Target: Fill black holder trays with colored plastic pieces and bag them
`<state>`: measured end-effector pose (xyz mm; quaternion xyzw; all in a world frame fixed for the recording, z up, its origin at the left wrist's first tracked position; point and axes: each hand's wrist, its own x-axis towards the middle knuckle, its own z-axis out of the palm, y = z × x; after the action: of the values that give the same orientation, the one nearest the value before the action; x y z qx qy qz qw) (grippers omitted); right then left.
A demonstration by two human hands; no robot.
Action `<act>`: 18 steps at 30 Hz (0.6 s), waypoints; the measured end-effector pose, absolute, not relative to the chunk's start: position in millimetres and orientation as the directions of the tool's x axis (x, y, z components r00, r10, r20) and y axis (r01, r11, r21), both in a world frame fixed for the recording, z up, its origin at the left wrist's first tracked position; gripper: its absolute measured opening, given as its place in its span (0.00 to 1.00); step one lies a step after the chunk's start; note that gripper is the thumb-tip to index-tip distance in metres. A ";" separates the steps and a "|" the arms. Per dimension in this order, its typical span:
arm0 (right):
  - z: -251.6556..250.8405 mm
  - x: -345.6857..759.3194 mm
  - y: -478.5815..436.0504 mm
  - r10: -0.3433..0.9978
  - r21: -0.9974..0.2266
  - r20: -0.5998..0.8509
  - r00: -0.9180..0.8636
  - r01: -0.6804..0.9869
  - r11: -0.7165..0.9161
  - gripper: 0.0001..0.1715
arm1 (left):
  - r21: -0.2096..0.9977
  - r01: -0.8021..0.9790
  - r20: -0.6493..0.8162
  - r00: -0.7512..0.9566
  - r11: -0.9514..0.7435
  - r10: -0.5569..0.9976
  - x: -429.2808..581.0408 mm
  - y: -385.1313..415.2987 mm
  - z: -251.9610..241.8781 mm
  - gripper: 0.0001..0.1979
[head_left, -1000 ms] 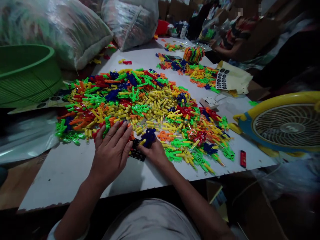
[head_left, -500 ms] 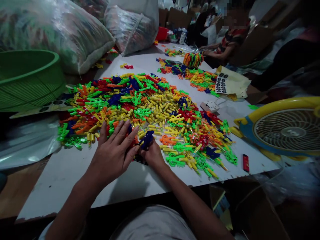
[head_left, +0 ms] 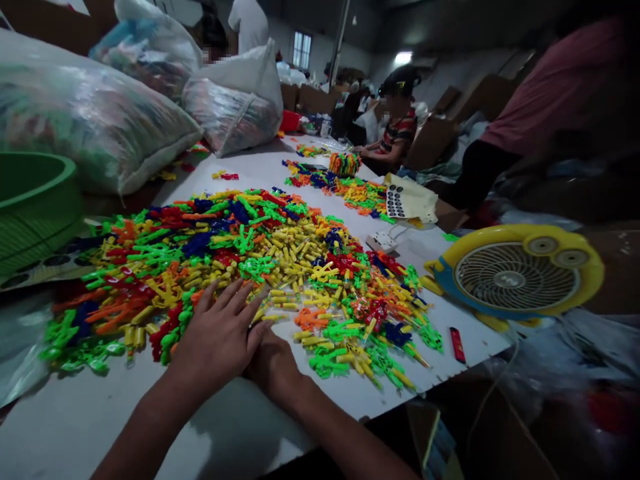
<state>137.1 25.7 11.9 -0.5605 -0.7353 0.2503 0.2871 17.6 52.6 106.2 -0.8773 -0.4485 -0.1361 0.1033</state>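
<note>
My left hand (head_left: 220, 337) lies palm down with its fingers stretched out and slightly apart at the near edge of a heap of small plastic pieces. Tucked beside and partly under it is my right hand (head_left: 275, 367); its fingers are hidden, so what it may hold does not show. Under the left fingertips are the heap's yellow cylindrical pieces (head_left: 295, 250). Left of that hand lie green figure-shaped pieces (head_left: 184, 317) and red ones (head_left: 163, 333). To the right of the hands, more green pieces (head_left: 327, 360) and orange pieces (head_left: 311, 319) are spread out.
A yellow and blue fan (head_left: 510, 277) stands at the right, near a red lighter-like object (head_left: 457, 345) and a power strip (head_left: 383, 241). At left are a green basket (head_left: 40, 207) and stuffed clear bags (head_left: 95, 127). A co-worker (head_left: 395, 137) sits across the white table (head_left: 165, 413).
The view has tilted up and shifted right. My right hand has moved in under my left, and the dark blue figure it held no longer shows.
</note>
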 end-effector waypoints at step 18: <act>70.4 308.6 125.9 0.990 -0.040 0.139 -0.027 0.999 0.033 0.21 | 0.016 0.843 0.310 0.507 -0.538 0.804 14.4 45.9 106.2 0.28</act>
<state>308.6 125.9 70.4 -0.6947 -0.7157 -0.0344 0.0640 14.4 45.9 106.2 -0.8655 -0.4757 -0.1413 0.0684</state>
